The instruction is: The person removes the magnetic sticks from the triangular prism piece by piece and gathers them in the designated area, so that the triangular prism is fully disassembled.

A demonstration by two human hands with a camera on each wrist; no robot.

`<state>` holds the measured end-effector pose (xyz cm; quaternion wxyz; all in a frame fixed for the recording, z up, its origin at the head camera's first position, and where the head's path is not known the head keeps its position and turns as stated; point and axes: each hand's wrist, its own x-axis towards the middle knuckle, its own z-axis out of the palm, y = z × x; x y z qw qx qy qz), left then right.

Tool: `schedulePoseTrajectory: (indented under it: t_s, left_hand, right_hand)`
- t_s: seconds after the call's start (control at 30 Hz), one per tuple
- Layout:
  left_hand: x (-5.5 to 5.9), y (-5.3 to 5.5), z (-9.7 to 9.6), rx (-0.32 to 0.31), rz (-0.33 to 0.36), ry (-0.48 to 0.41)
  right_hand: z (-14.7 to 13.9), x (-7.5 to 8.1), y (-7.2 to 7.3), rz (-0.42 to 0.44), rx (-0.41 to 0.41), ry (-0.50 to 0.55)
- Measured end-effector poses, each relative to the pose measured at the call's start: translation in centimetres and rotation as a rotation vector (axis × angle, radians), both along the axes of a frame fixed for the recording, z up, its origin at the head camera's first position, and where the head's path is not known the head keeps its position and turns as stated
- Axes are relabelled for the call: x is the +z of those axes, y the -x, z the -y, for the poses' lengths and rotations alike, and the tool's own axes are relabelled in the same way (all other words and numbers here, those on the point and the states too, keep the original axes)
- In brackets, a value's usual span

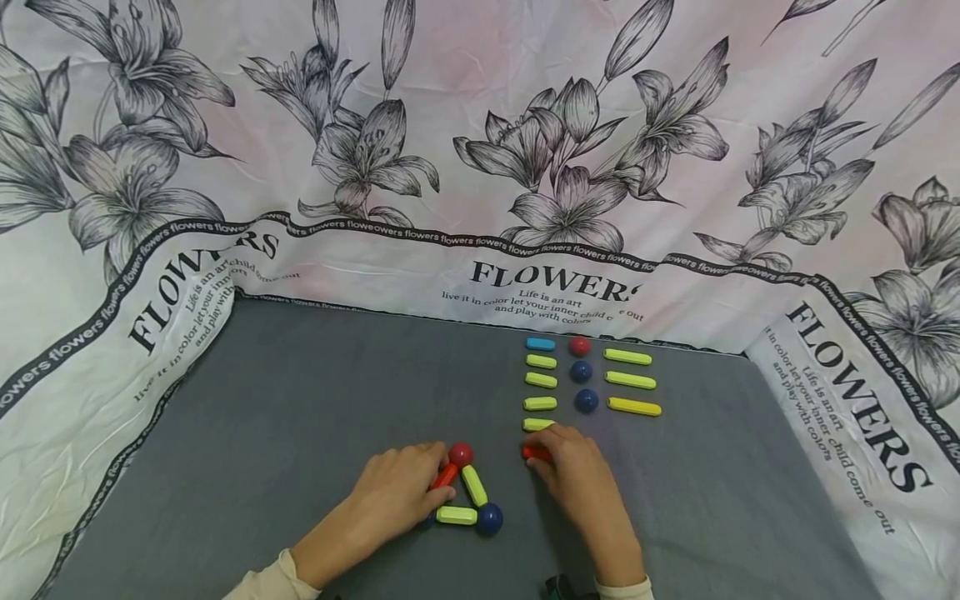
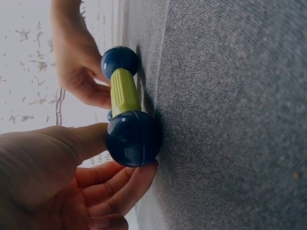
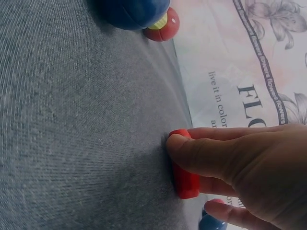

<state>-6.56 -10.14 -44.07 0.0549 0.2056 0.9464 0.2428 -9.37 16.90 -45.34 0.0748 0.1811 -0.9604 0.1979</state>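
A triangle of toy building rods and balls lies in front of me, with a red ball [image 1: 461,454] at its far corner and a blue ball [image 1: 490,519] at its near right corner. Its sides are a red rod [image 1: 446,476] and two yellow-green rods [image 1: 457,516]. My left hand [image 1: 397,483] grips its left side, thumb and fingers about the near left blue ball [image 2: 134,139]. Off to the right, my right hand [image 1: 581,475] pinches a loose red rod [image 3: 184,167] between thumb and fingers, at the cloth's surface.
Beyond the right hand, short rods [image 1: 540,381], including a blue rod [image 1: 540,344], form a column. Beside them are a red ball [image 1: 579,346], two blue balls [image 1: 587,401] and longer yellow rods [image 1: 630,381]. Flower-printed fabric [image 1: 375,267] borders the grey cloth [image 1: 300,392].
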Motion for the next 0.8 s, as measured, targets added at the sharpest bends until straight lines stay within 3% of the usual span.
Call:
schedulePoseTrajectory:
  t_s: [0.3,0.57,0.8]
  left_hand:
    - [-0.1,-0.1,0.0,0.001,-0.018,0.011]
    - [0.2,-0.1,-0.3,0.002,-0.003,-0.028]
    - [0.5,0.2,-1.1,-0.017,-0.021,0.021]
  right_hand:
    - [1.0,1.6,-2.0,-0.020,0.053,-0.013]
    - [1.5,2.2,-4.4,0.155,0.143,-0.028]
    - [1.5,2.1,-5.7,0.342,0.175,-0.030]
